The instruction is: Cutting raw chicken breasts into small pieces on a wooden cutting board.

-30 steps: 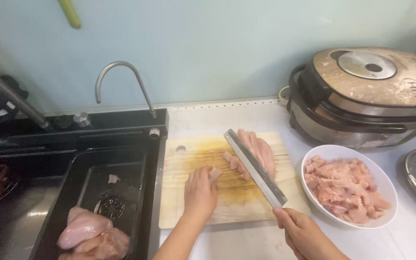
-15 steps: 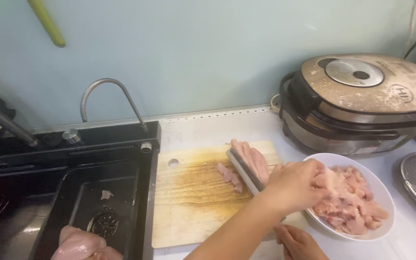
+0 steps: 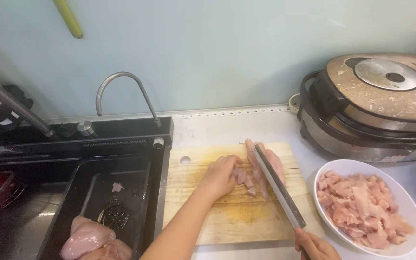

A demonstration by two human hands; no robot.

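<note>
Resting curled on cut chicken pieces (image 3: 244, 179) mid cutting board (image 3: 227, 212), left hand (image 3: 219, 176). Gripping, apparently closed, the handle of a cleaver (image 3: 278, 185) at the frame's bottom edge, right hand (image 3: 315, 245), blade laid against the chicken breast (image 3: 270, 161). Beside the board, white bowl (image 3: 410, 212) of chopped chicken; black sink (image 3: 73, 192) leftward.

The raw chicken (image 3: 265, 166) on the cutting board (image 3: 232, 212) is pale pink; the board is light wood, stained yellowish toward its middle. The cleaver (image 3: 278, 185) blade is silver-grey. The bowl (image 3: 400, 243) is white, its cut pieces the same pink. The sink (image 3: 97, 192) is black, the tap (image 3: 126, 94) brushed steel. The cooker (image 3: 376, 103) looks bronze-brown with a dark rim (smudged pale, possibly with flour). The wall is pale blue-green.
</note>
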